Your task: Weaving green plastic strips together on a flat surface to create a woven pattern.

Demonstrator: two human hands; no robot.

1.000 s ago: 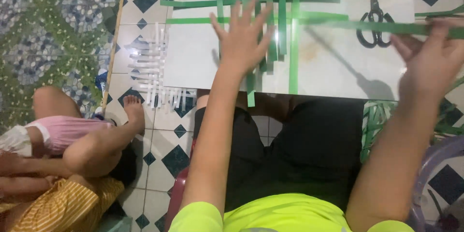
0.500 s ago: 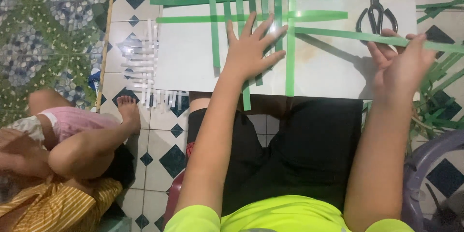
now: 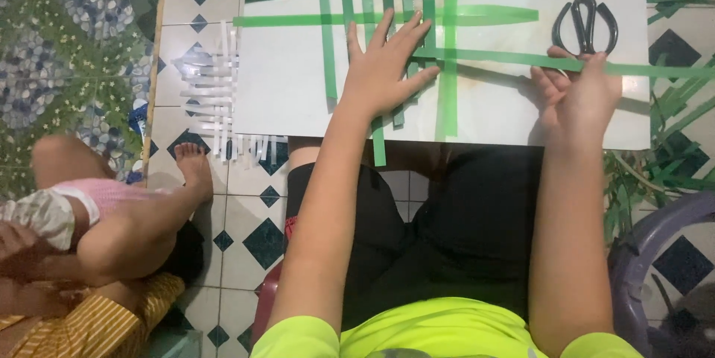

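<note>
Even, bright light; soft shadows beneath the arms (slight blur overall), mild glare on the white board [image 3: 298, 82].

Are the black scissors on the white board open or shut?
Shut. The black scissors lie flat on the white board, blades together in one narrow point, handles side by side.

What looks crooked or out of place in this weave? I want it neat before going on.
The horizontal green strip under the right hand slants down to the right, unlike the level strips above. Under the left hand, one vertical strip overhangs the white board's near edge.
</note>
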